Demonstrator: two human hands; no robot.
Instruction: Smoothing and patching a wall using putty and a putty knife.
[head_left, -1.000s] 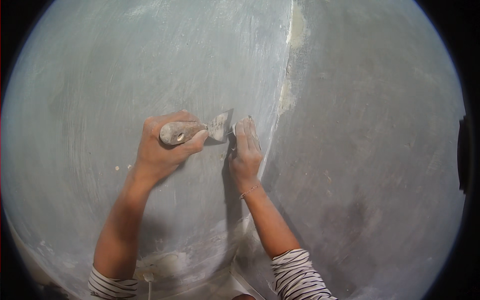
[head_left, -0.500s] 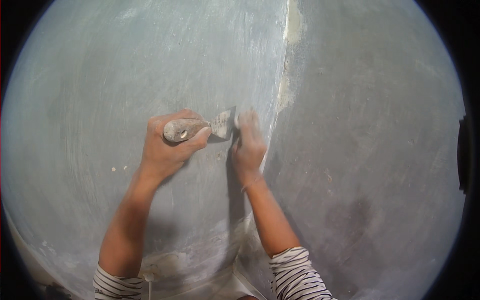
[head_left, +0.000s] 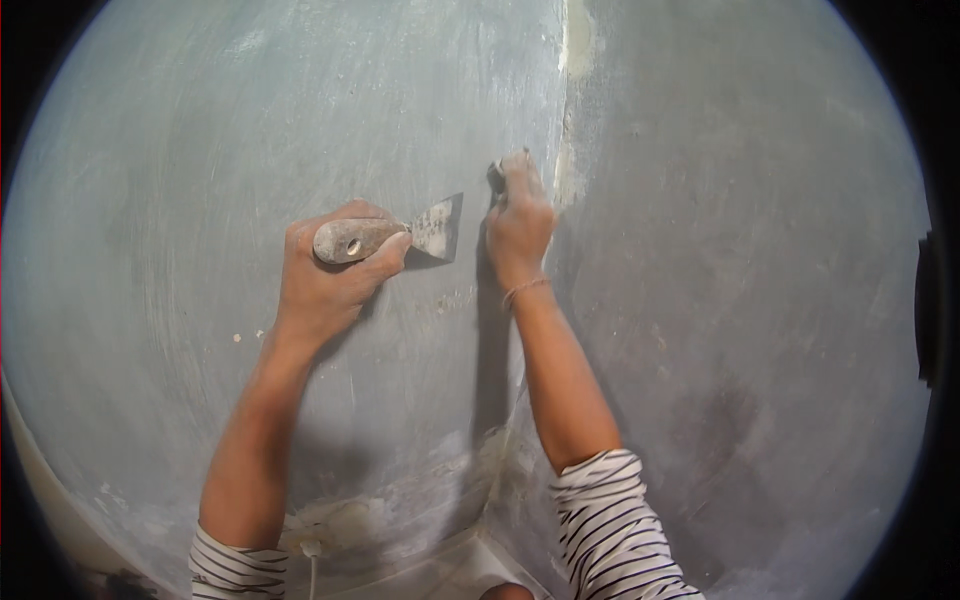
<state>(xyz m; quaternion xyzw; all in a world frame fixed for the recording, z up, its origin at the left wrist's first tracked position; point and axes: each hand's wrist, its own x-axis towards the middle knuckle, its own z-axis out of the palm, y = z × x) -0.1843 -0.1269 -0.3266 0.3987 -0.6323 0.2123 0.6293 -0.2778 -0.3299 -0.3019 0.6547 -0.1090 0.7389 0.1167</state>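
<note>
My left hand is wrapped round the worn handle of a putty knife. Its flat, plaster-smeared blade points right, close to the grey wall. Higher up, against the wall beside the inner corner, is my right hand, fingers bent together. A small dark edge shows at its fingertips, but the hand hides what that is. The corner joint runs just right of the right hand, with a pale, rough strip of filler along it.
A second, darker grey wall meets the first at the corner. Low down, rough pale patches mark the wall, and a thin white cable hangs below. The walls meet a pale surface at the bottom.
My right hand has slid up along the corner and slightly right. The left hand, with the putty knife, has shifted a little up and left.
</note>
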